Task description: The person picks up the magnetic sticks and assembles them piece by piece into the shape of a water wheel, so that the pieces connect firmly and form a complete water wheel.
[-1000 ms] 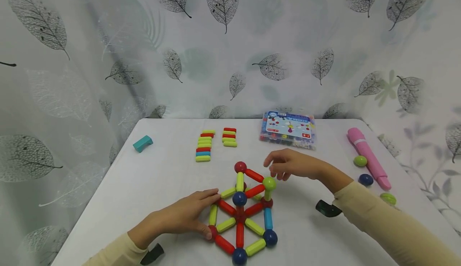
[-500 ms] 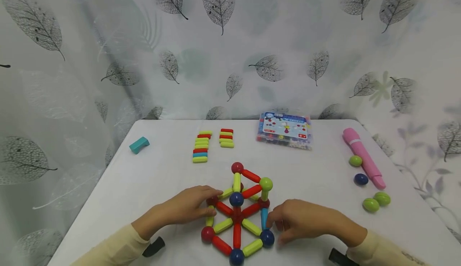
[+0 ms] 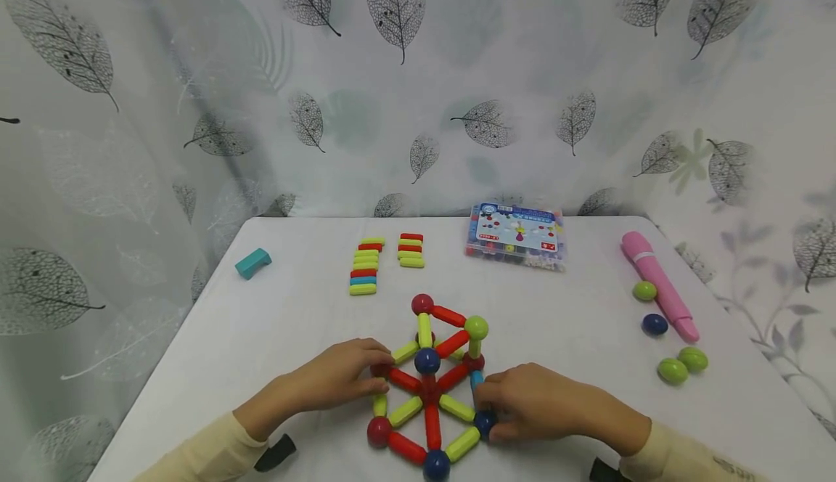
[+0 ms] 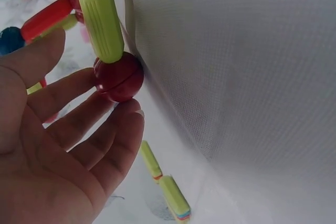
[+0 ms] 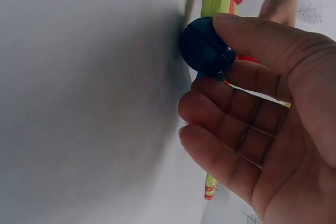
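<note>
The white tabletop (image 3: 274, 329) carries everything, with a leaf-print curtain (image 3: 405, 83) hanging behind it. Near the front edge, at about 6 o'clock, sits the rod-and-ball structure (image 3: 431, 387), a flat wheel of red and green rods with a raised part at its far side. The left hand (image 3: 333, 384) rests at the structure's 9 o'clock side, fingers (image 4: 105, 124) nearly straight and loosely spread, their tips touching a dark red ball (image 4: 118, 77) under a green rod (image 4: 102, 20). The right hand (image 3: 542, 403) is at the 3 o'clock side, its thumb and fingers (image 5: 226, 93) curled round a dark blue ball (image 5: 205, 48) at the wheel's rim. A pink pen-shaped tool (image 3: 658, 286) lies at 2 o'clock with loose green and blue balls (image 3: 675, 366) beside it. A toy box (image 3: 517, 234) stands at 12 o'clock, two rows of spare rods (image 3: 382, 260) at 11, and a teal block (image 3: 252, 262) at 10.
</note>
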`<state>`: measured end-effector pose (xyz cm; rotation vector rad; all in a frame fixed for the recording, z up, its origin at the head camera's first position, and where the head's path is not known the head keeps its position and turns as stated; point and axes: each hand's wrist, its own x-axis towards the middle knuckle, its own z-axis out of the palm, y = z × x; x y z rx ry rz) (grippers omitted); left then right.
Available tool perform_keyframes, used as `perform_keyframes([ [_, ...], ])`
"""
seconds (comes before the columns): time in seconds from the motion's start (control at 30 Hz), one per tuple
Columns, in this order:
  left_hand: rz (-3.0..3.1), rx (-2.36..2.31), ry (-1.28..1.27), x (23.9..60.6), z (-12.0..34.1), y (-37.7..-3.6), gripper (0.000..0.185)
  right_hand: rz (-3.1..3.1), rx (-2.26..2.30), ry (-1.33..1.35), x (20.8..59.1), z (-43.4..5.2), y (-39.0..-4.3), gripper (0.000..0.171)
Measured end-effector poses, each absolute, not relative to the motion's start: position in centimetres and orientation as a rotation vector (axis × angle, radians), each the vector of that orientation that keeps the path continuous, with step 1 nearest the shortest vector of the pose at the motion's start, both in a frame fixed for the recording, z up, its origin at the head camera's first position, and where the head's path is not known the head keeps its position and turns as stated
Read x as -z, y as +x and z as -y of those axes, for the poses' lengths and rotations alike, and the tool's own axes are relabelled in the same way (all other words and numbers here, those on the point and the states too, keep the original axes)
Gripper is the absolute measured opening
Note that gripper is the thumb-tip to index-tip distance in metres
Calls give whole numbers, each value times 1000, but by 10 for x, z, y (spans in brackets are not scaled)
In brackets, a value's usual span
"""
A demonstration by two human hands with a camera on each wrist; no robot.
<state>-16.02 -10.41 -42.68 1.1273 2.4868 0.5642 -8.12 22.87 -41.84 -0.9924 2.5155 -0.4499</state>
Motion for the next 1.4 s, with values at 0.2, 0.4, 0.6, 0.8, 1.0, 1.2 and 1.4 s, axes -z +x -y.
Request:
perform_keyframes([
  [0.2,-2469,-626,1138,426,112,-157,29,-2512,582,-888,423,-239,-93,24],
  [0.4,-2425,-690,1115,426,115,-154,23,-2435,829,-750,428,-251,-107,24],
  [0.6,-2347,-737,1099,428,115,-149,18,-2437,897,-716,430,-260,-122,26],
  [0.8,-2316,-722,1121,429,117,-144,20,-2441,903,-749,431,-262,-138,25],
  [1.0,-2250,-704,1180,429,118,-138,25,-2463,885,-744,432,-257,-153,24],
  [1.2,-2173,-643,1278,426,117,-130,36,-2486,876,-738,429,-247,-167,23],
  [1.4,-2132,-578,1362,421,116,-123,44,-2502,870,-740,427,-238,-177,23],
])
